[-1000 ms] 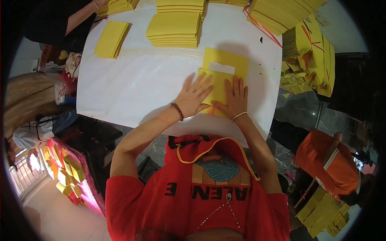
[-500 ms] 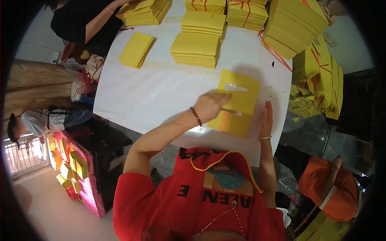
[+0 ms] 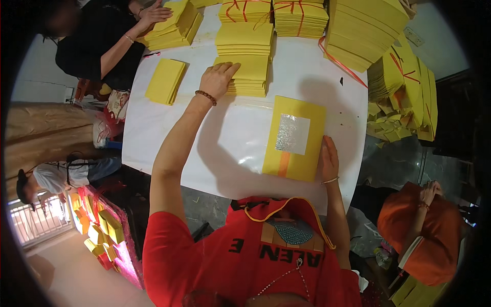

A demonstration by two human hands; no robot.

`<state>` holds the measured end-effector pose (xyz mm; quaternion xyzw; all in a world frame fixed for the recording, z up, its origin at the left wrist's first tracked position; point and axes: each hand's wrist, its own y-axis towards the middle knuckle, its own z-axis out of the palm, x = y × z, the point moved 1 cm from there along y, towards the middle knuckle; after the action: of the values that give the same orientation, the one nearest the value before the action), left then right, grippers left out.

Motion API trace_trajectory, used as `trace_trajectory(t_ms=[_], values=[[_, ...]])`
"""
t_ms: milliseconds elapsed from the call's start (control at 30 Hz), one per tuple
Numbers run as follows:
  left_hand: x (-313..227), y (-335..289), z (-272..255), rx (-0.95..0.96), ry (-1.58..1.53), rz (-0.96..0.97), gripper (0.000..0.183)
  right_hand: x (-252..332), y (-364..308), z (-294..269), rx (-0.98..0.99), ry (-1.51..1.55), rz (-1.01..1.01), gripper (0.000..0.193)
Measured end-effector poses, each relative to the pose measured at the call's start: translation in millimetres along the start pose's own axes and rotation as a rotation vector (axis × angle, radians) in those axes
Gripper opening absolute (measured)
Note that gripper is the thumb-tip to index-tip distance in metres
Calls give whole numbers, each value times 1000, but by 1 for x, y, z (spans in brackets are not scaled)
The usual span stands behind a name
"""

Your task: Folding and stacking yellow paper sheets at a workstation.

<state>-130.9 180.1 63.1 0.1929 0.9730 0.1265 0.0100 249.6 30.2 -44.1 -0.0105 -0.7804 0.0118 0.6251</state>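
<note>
Far in front of me, my left hand lies on the left part of a stack of folded yellow papers, its fingers stretched over the top. I cannot see it gripping a paper. Nearer, a flat yellow paper rests on the white table. On it are a silver foil square with a white margin and an orange stripe. My right hand is beside the paper's right edge, its fingers straight and close together, holding nothing.
A smaller pile of folded yellow paper sits at left on the white table. Red-tied bundles and a tall yellow stack stand at the back. A co-worker's hand touches another pile. Another person in orange is at right.
My left hand has moved from the near paper up and left to the stack. The foil square, mostly covered by yellow paper before, now shows whole. My right hand stays beside the paper.
</note>
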Motion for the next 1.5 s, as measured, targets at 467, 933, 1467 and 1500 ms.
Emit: trace_trajectory(t_ms=[467,933,1467,1500], values=[[4,2,-7,341,122,82,67,-5,0,1,-37,-15,-69,38],[13,5,-10,428,183,88,77,32,-6,5,-54,-80,-182,42],[-173,-131,-23,285,-327,371,61,22,-24,28,149,-437,-597,28],[-177,-144,-14,245,-328,314,62,6,-22,37,129,-352,-602,29]])
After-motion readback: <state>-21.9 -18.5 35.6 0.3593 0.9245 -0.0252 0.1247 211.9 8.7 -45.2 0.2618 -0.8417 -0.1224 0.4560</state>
